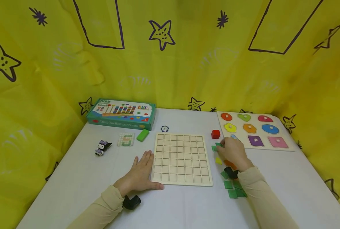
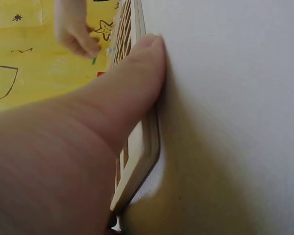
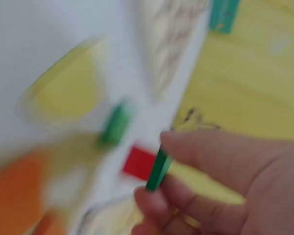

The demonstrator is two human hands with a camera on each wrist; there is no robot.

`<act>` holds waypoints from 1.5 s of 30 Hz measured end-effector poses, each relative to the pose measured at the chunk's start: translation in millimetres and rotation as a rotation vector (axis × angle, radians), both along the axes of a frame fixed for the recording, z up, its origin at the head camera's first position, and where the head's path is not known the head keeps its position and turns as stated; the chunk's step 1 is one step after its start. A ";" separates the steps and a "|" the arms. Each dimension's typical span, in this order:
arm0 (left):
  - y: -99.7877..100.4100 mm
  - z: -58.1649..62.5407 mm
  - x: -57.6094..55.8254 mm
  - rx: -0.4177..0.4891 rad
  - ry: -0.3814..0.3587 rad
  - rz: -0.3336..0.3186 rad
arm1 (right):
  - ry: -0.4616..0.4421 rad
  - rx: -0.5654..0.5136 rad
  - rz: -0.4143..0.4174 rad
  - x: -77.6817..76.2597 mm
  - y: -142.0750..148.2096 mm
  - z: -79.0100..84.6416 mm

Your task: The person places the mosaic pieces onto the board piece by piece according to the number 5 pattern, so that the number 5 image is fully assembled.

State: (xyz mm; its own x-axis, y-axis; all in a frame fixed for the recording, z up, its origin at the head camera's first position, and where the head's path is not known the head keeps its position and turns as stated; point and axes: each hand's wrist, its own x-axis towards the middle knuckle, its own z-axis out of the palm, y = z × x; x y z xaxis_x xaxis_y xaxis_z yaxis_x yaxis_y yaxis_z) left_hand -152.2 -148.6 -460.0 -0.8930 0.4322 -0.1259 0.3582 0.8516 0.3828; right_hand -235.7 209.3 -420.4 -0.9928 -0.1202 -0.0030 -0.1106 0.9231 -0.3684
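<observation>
My right hand (image 1: 233,152) pinches a thin green tile (image 3: 159,169) between thumb and fingertips, right of the wooden grid board (image 1: 180,183). Another green tile (image 1: 214,148) lies just below that hand, and a red cube (image 1: 215,134) sits a little beyond. Nearer me are a yellow piece (image 1: 218,161), an orange piece (image 1: 230,164) partly covered by the wrist, and several green tiles (image 1: 232,193). My left hand (image 1: 139,173) lies with straight fingers against the board's left side. Its thumb (image 2: 137,73) runs along the front edge.
A shape puzzle board (image 1: 236,127) lies at the back right. At the back left stands a green game box (image 1: 121,124). Left of the grid are a green block (image 1: 142,135), a pattern card (image 1: 119,140) and a small figurine (image 1: 102,148). A round chip (image 1: 164,128) lies behind the grid.
</observation>
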 end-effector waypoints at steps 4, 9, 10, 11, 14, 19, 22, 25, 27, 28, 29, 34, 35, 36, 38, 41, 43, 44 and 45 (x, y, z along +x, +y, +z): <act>-0.8 -1.0 0.7 0.003 -0.005 0.013 | 0.048 -0.151 0.166 -5.6 -38.1 6.9; -1.0 -2.5 1.3 0.015 -0.015 0.023 | 0.014 -0.173 0.313 -18.7 -92.2 5.1; -0.5 -2.5 1.3 0.016 -0.017 0.021 | 0.015 -0.152 0.336 -21.5 -100.7 3.4; 0.2 -2.9 1.1 0.013 -0.021 0.020 | 0.014 -0.130 0.357 -24.3 -107.9 1.7; 2.3 -4.0 0.7 0.007 -0.027 0.011 | 0.032 -0.052 0.427 -31.3 -122.6 -3.8; 4.6 -3.6 -0.9 0.008 -0.022 -0.002 | 0.097 0.040 0.517 -38.8 -130.2 -11.5; 5.1 -2.2 -1.9 0.015 -0.019 -0.008 | 0.114 0.061 0.519 -40.4 -131.9 -13.5; 5.2 -0.4 -2.5 0.016 -0.016 -0.011 | 0.126 0.077 0.519 -41.0 -133.0 -13.9; 4.9 0.6 -2.5 0.013 -0.017 -0.008 | 0.131 0.076 0.518 -40.5 -133.0 -13.5; 4.7 0.9 -2.4 0.008 -0.017 -0.006 | 0.135 0.071 0.520 -39.8 -132.6 -13.3; 4.4 1.0 -2.1 0.012 -0.017 -0.003 | 0.137 0.058 0.523 -38.7 -131.8 -12.7; 2.1 0.3 0.4 0.012 -0.020 0.015 | 0.137 -0.033 0.522 -28.1 -116.2 -7.0; 1.6 0.3 1.0 0.015 -0.020 0.017 | 0.139 -0.051 0.508 -25.4 -109.7 -4.9; 1.0 0.5 1.5 0.016 -0.021 0.020 | 0.145 -0.067 0.492 -23.0 -101.6 -2.9; 1.3 0.8 2.7 0.032 -0.018 0.021 | 0.156 -0.089 0.445 -18.2 -80.4 0.7; 1.2 0.5 3.3 0.039 -0.016 0.023 | 0.151 -0.092 0.368 -14.1 -42.5 2.4; 1.3 -0.1 3.3 0.038 -0.016 0.022 | 0.103 -0.096 0.314 -12.8 -18.7 1.2; 1.5 -0.5 3.3 0.043 -0.013 0.018 | 0.073 -0.101 0.292 -12.5 -8.1 -0.5; 1.7 -0.6 3.3 0.039 -0.015 0.016 | 0.039 -0.106 0.270 -11.9 1.5 -2.6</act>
